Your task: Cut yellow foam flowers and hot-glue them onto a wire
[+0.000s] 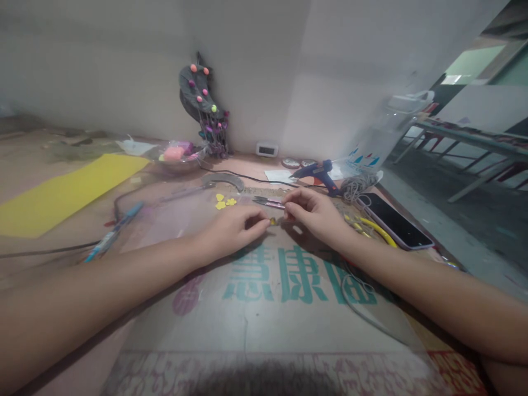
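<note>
My left hand is closed in a pinch, with a small yellow piece at its fingertips. Facing it, a short gap to the right, my right hand also has thumb and fingers pressed together; whatever sits between them is too small to make out. Pointed metal blades, like scissors or tweezers, lie just beyond both hands, partly hidden by the right one. Several yellow flower-shaped cutouts rest on the clear sheet past my left hand. Both forearms reach in over a printed mat.
A blue glue gun, a ball of grey cord and a phone are on the right, near a clear water bottle. Yellow sheet and a blue pen lie left. A grey crescent ornament leans against the wall.
</note>
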`<state>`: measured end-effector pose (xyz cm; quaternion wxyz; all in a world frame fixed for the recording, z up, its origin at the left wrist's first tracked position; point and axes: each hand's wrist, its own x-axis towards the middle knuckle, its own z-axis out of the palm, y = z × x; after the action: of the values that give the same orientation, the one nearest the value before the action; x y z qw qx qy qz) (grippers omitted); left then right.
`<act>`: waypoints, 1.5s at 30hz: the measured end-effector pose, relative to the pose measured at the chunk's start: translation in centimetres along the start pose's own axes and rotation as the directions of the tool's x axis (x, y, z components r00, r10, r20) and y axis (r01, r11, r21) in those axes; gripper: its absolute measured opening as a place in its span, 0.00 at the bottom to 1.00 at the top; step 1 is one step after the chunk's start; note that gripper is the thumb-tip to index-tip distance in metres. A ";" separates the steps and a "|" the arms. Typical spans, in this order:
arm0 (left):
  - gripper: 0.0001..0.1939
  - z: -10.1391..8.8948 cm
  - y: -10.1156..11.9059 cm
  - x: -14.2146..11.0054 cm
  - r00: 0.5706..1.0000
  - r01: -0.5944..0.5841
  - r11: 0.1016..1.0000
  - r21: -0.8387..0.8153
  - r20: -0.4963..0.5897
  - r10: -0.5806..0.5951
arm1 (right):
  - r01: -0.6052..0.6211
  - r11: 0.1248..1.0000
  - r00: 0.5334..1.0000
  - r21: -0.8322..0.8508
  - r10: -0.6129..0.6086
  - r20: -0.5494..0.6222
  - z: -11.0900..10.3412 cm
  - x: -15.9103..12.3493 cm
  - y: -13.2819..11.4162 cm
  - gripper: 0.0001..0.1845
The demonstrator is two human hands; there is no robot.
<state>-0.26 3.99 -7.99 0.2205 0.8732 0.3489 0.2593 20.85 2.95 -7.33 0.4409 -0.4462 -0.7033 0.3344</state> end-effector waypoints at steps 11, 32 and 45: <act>0.12 -0.1 0.1 0.0 1.000 -0.016 1.000 0.013 0.008 0.016 | 0.015 0.999 0.999 -0.034 -0.014 0.036 -0.2 -0.2 -0.1 0.02; 0.13 0.0 -0.3 0.1 0.999 -0.034 0.999 0.026 0.015 0.034 | -0.067 0.997 0.995 -0.028 0.069 0.069 0.0 -0.3 0.0 0.12; 0.12 0.1 -0.2 0.0 0.999 -0.042 0.999 0.023 0.003 0.042 | -0.016 0.994 0.998 -0.109 0.023 0.066 0.0 -0.4 -0.2 0.04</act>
<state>-0.30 4.14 -8.20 0.2051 0.8832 0.3330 0.2588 20.88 2.49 -7.29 0.3888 -0.4649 -0.7305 0.3148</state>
